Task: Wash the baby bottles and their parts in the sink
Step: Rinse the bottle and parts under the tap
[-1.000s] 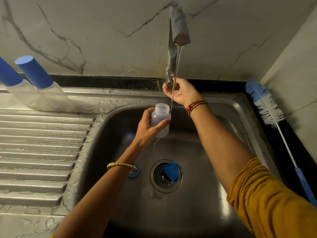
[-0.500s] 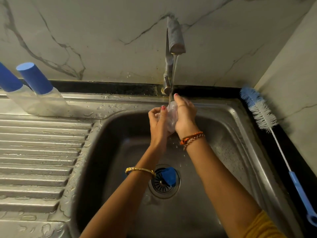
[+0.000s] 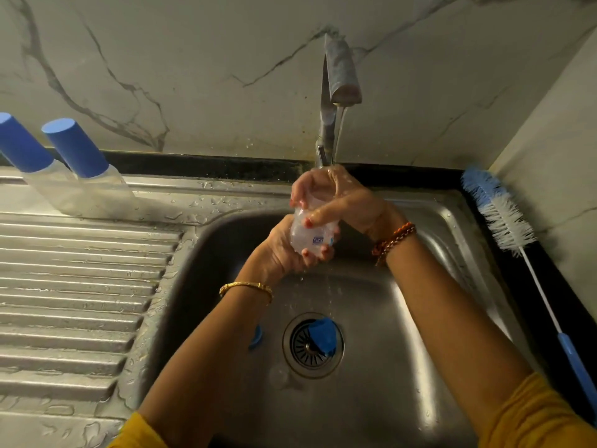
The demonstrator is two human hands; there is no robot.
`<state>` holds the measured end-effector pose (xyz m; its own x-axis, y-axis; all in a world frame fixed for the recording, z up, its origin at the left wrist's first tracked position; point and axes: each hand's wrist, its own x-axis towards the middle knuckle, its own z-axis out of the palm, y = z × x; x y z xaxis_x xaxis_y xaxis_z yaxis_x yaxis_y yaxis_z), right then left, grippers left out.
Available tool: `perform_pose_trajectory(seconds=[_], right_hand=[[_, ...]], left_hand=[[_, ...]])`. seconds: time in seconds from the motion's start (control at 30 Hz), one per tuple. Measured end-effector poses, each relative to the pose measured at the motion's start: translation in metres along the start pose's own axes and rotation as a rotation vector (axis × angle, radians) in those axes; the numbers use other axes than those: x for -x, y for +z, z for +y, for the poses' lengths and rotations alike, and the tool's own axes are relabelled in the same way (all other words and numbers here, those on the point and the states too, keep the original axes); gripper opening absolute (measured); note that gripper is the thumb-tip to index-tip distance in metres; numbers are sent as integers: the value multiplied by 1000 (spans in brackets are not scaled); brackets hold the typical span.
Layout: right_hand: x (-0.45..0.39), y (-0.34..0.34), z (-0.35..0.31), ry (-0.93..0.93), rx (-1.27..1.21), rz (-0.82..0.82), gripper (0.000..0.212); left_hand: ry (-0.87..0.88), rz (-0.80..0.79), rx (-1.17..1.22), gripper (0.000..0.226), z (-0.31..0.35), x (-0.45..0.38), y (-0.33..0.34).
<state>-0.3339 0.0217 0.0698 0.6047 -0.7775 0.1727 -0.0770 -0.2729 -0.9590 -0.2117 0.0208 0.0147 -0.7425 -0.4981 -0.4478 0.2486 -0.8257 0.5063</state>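
A small clear baby bottle (image 3: 311, 232) is held over the steel sink (image 3: 403, 367) under the running tap (image 3: 340, 76). My left hand (image 3: 284, 250) grips its lower part from below. My right hand (image 3: 339, 197) wraps over its top, fingers curled round it, with water running onto that hand. A blue bottle part (image 3: 323, 337) lies on the drain strainer. Another blue part (image 3: 256, 336) peeks out beside my left forearm. Two capped bottles (image 3: 74, 150) with blue caps stand on the drainboard's back left.
A blue and white bottle brush (image 3: 504, 221) lies along the dark counter at the sink's right edge. The ribbed, wet drainboard (image 3: 71, 286) stretches to the left. A marble wall stands behind the tap, and another wall closes the right side.
My right hand left the tap lever and came down onto the bottle. Both hands now hold it under the stream, and it has turned in them.
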Motion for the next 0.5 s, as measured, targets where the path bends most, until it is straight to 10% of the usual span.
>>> perform_pose_trajectory(seconds=[0.23,0.37,0.5], right_hand=[[0,29,42,204,143,782,48],[6,44,49,187,129,732,72],[15,46,46,158,303,756,52]], left_hand=[[356,320,250,54,-6,-16,-5],[397,344,230,38,-16,-18,-4],[340,313,185,35,-18,-13,-5]])
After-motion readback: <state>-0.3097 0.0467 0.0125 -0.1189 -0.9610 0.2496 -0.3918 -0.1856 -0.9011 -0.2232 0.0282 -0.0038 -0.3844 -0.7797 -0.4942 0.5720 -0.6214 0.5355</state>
